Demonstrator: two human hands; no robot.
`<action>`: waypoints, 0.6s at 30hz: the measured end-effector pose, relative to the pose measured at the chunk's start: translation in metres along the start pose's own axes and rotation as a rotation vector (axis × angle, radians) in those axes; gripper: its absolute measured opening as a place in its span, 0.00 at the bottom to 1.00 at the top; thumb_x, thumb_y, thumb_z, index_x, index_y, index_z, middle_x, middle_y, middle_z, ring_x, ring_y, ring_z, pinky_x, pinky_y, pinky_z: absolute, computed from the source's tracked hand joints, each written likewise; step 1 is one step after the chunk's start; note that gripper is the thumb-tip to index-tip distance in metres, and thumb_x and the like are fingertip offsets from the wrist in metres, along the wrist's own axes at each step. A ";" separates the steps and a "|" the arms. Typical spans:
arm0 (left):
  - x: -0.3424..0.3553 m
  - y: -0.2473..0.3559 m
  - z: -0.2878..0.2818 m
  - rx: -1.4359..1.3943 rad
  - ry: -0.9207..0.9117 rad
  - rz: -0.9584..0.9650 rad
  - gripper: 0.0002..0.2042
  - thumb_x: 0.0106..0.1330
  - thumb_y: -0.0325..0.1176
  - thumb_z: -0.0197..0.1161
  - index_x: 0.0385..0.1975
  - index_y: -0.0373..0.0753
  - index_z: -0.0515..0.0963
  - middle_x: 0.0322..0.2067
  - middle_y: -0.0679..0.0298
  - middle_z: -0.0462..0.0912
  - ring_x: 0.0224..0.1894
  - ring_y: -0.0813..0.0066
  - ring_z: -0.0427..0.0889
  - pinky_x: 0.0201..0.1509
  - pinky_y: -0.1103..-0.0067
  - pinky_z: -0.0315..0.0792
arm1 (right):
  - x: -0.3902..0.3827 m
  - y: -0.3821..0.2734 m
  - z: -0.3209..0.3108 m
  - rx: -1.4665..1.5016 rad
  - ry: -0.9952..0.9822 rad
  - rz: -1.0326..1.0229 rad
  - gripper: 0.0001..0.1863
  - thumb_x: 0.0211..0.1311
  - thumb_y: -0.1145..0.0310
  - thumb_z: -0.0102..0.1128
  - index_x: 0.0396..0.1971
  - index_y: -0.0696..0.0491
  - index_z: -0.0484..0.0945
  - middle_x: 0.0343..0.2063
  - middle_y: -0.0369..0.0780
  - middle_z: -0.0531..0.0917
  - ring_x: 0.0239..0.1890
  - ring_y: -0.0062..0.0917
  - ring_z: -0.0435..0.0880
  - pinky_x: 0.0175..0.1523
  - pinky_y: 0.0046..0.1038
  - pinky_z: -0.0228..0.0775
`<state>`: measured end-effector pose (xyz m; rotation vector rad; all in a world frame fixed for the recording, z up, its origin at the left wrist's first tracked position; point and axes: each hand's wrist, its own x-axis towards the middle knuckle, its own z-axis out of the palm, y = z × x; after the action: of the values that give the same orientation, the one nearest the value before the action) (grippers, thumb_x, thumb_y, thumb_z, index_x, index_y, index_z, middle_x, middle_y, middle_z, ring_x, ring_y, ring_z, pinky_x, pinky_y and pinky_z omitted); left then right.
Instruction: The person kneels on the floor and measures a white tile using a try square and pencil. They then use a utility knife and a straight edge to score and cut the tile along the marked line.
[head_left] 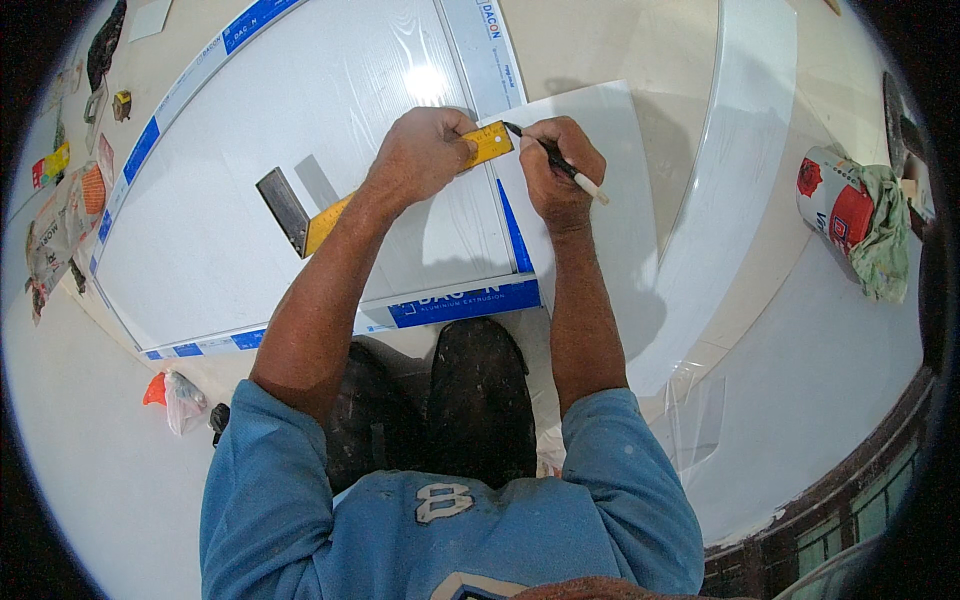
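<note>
My left hand point(425, 150) is closed on the yellow blade of a try square point(489, 147), whose dark metal stock point(283, 212) lies to the left over a white panel. In my right hand point(562, 170) is a marker point(575, 178) with a black front and a white rear end. Its dark tip is at the right end of the blade, by the edge of a loose white sheet point(600, 130). Beneath both hands lies the white wood-grained panel point(230, 130), set in a frame point(490, 60) with blue and white protective film.
A long white strip point(745, 120) runs along the right. Farther right stands a printed bucket point(832, 200) with a green cloth point(882, 235) over it. On the left are a tape measure point(122, 105), crumpled packaging point(60, 235) and a small plastic bag point(184, 402).
</note>
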<state>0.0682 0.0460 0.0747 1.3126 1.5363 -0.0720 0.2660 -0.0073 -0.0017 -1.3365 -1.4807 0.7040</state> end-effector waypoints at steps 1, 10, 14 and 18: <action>0.000 0.000 0.000 -0.002 0.000 -0.003 0.15 0.74 0.34 0.65 0.52 0.32 0.89 0.41 0.49 0.92 0.36 0.70 0.88 0.44 0.72 0.82 | 0.000 -0.001 0.000 -0.003 -0.001 0.002 0.05 0.61 0.79 0.68 0.34 0.55 0.81 0.29 0.42 0.87 0.29 0.26 0.89 0.35 0.30 0.82; 0.004 -0.010 0.004 -0.013 0.033 0.043 0.15 0.72 0.37 0.66 0.48 0.32 0.89 0.34 0.53 0.91 0.30 0.76 0.86 0.37 0.75 0.81 | 0.001 -0.003 -0.001 0.020 -0.008 0.010 0.05 0.60 0.80 0.67 0.33 0.55 0.80 0.28 0.41 0.86 0.29 0.26 0.88 0.35 0.30 0.82; 0.002 -0.007 0.005 -0.019 0.063 0.067 0.15 0.71 0.36 0.66 0.47 0.32 0.90 0.34 0.53 0.91 0.29 0.76 0.86 0.37 0.75 0.81 | 0.000 -0.003 -0.001 0.035 -0.012 0.025 0.05 0.60 0.81 0.67 0.33 0.55 0.80 0.29 0.41 0.86 0.29 0.27 0.88 0.36 0.31 0.82; -0.001 0.001 0.001 0.024 -0.001 -0.024 0.15 0.74 0.36 0.66 0.51 0.33 0.89 0.41 0.49 0.92 0.37 0.69 0.88 0.47 0.72 0.82 | 0.001 -0.005 0.000 0.046 -0.001 0.008 0.06 0.59 0.82 0.67 0.33 0.55 0.80 0.30 0.41 0.86 0.31 0.28 0.88 0.39 0.32 0.83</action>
<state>0.0697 0.0454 0.0755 1.3133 1.5549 -0.1065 0.2639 -0.0074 0.0025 -1.3077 -1.4528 0.7395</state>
